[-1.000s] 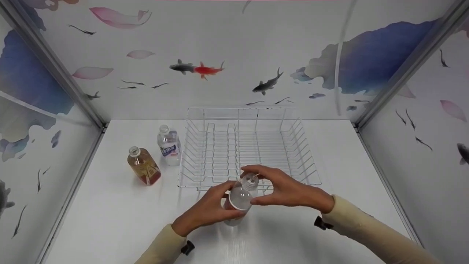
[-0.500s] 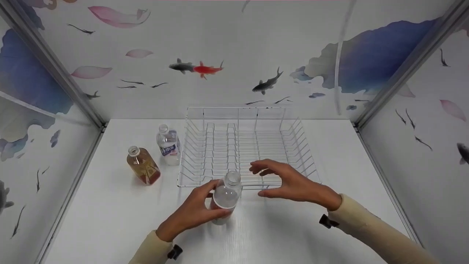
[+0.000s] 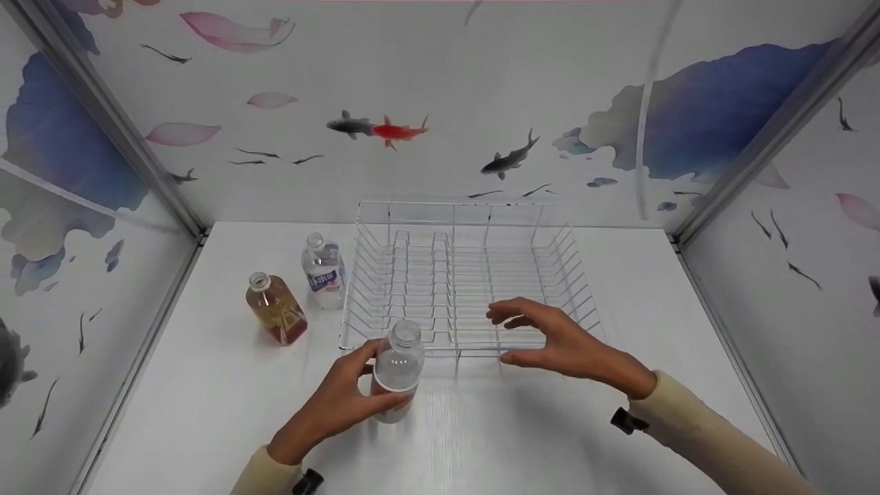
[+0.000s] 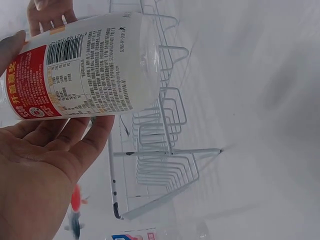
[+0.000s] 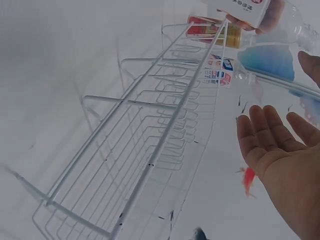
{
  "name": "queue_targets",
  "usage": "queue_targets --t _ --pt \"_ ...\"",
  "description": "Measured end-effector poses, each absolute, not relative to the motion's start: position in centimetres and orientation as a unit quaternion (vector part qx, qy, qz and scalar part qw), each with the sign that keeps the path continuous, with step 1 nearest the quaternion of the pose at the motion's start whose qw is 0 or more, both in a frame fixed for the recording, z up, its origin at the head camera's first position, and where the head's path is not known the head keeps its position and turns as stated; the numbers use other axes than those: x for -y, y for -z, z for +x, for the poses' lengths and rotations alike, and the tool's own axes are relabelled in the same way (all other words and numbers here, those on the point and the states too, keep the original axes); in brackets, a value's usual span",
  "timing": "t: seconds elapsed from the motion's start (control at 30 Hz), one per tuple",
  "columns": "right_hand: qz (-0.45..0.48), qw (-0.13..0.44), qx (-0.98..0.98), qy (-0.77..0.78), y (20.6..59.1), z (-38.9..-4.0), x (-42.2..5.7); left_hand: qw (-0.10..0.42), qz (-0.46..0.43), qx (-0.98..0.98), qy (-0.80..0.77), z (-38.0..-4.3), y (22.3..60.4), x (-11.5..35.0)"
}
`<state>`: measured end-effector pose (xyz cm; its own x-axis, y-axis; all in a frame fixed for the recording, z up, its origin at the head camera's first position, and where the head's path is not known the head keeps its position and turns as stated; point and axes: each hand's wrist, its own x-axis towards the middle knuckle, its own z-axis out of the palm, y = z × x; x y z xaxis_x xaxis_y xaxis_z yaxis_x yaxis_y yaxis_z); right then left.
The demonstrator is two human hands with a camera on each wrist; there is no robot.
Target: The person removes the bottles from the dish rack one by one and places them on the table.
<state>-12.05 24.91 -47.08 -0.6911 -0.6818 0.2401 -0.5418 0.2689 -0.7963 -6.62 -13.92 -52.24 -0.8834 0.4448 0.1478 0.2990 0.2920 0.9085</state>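
Observation:
My left hand grips a clear plastic bottle round its labelled lower half, in front of the rack's left front corner. The bottle has no cap and looks upright. Its white and red label, printed with a barcode, faces the left wrist view. My right hand hovers over the front right edge of the white wire dish rack, holding nothing. Its fingers are relaxed and the thumb stands apart from them.
Two more uncapped bottles stand left of the rack: an amber one and a clear one with a blue and white label. White panels printed with fish and petals rise at the back and sides of the white table.
The right hand has come away from the bottle and moved right. The left hand has carried the bottle to the left. The other two bottles and the rack have stayed put.

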Motion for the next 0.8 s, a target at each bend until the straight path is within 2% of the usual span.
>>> queue_targets --t 0.23,0.8 --pt "-0.369 0.062 -0.801 0.467 47.4 -12.1 -25.8 0.042 0.196 -0.815 -0.544 -6.1 52.4 15.9" --pt "-0.295 0.036 -0.825 0.480 48.6 -12.8 -29.1 0.013 0.028 -0.824 -0.566 -4.7 53.4 20.0"
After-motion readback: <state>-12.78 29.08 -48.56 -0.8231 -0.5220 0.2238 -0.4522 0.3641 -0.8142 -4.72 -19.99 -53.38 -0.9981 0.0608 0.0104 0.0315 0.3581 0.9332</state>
